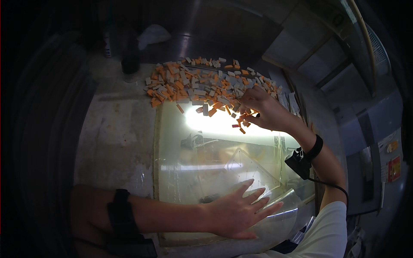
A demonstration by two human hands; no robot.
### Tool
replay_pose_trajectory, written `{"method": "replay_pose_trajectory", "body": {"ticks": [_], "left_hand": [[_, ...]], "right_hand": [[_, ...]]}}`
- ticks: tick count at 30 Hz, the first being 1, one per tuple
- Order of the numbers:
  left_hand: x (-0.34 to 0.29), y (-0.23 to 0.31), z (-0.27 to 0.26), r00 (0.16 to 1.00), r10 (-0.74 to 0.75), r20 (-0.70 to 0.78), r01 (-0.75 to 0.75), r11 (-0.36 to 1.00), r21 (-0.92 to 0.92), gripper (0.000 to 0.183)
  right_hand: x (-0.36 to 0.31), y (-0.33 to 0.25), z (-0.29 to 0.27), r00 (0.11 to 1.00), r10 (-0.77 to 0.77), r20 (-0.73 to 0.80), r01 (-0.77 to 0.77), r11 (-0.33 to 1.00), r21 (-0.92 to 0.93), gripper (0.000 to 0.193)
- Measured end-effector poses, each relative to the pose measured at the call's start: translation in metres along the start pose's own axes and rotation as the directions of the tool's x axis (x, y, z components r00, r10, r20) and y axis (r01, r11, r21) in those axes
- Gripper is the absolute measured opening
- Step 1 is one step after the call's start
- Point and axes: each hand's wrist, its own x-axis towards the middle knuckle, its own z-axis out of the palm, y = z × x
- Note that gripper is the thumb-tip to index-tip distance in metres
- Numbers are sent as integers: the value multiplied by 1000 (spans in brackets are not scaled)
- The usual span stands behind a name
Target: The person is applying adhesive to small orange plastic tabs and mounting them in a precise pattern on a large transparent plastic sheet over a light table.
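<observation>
"Looking down in the head view, which bare hand did you find nearer to the small pieces?"

"The right hand [263, 111] was the nearer one. It was at the front right part of the loose heap of small oblong orange and greyish-white blocks [172, 81], with its fingers bent and directed to the left. The heap extended beyond them and to their left, along the far part of the glowing, pale translucent panel [206, 122]."

"Were these fingers together or apart?"

"The thumb and the forefinger were close to each other, among several blocks. However, I could not tell whether they were clamped on one, because the pieces there overlapped with the fingertips."

"And which piece lay separately near them?"

"A narrow orange block [242, 130] lay on the panel, just on the person's side of those fingertips. Its long axis was slanted, from far left to near right. A small dark-red block [235, 126] was just to its left, with its long axis nearly left to right."

"Then where was the left hand [234, 213]?"

"It was well apart from the heap, on the near side, over the clear plastic sheet with a curved edge [287, 215]. Its fingers were spread, pointing to the right, and it appeared to hold nothing."
</observation>
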Motion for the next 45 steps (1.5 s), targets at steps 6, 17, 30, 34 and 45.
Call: {"method": "replay_pose_trajectory", "body": {"ticks": [6,17,30,34,45], "left_hand": [[0,1,0,1000,2,-10,-2,1000,10,76],[-1,2,1,1000,-13,11,13,1000,26,75],[-2,0,-2,1000,-13,-14,13,1000,11,73],[-2,2,-1,1000,-13,-16,13,1000,10,73],[-3,0,-1,1000,-5,5,5,1000,13,74]], "right_hand": [[-2,-1,3,992,33,-118,-50,988,-144,14],[-6,-26,23,984,-56,-171,42,995,-86,13],[-32,-78,1,912,370,179,-408,763,501,5],[-36,-77,5,839,471,272,-532,610,587,6],[-29,-80,17,861,428,273,-507,760,407,11]]}}
